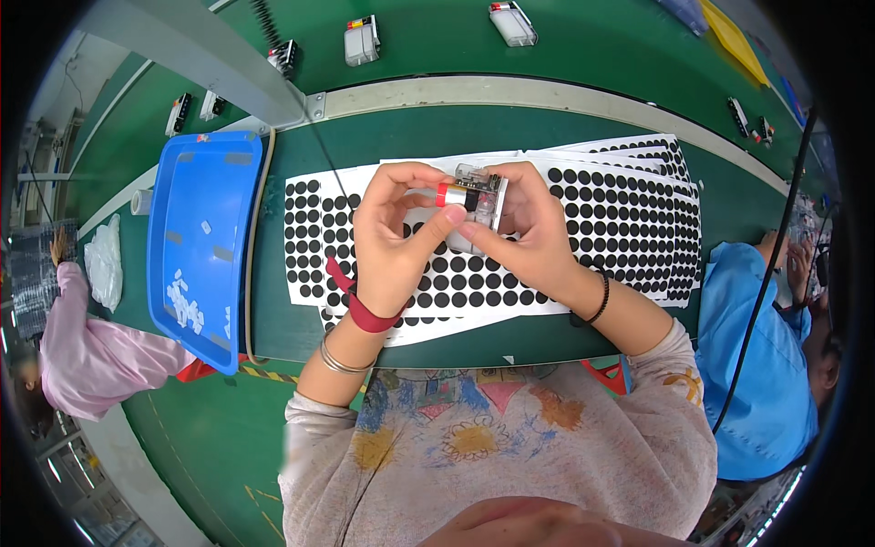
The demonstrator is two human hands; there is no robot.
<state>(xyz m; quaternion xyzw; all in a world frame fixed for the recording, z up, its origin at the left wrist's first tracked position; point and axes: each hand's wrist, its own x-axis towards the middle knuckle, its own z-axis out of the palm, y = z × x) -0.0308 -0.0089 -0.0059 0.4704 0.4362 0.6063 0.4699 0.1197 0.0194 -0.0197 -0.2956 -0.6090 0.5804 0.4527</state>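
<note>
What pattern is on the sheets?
The sheets are polka-dotted, black on white; best seen in the head view.

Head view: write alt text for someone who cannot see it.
Left hand and right hand hold a clear plastic device with a red-ended battery over black-dotted white sheets; a blue tray with small white pieces lies at left.

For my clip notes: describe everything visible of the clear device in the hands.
The small device looks like clear plastic with a white edge and dark parts. A red, silver and black cylinder sits at its left. The left hand and right hand hold it over the dotted sheets; fingers hide some of it.
</note>
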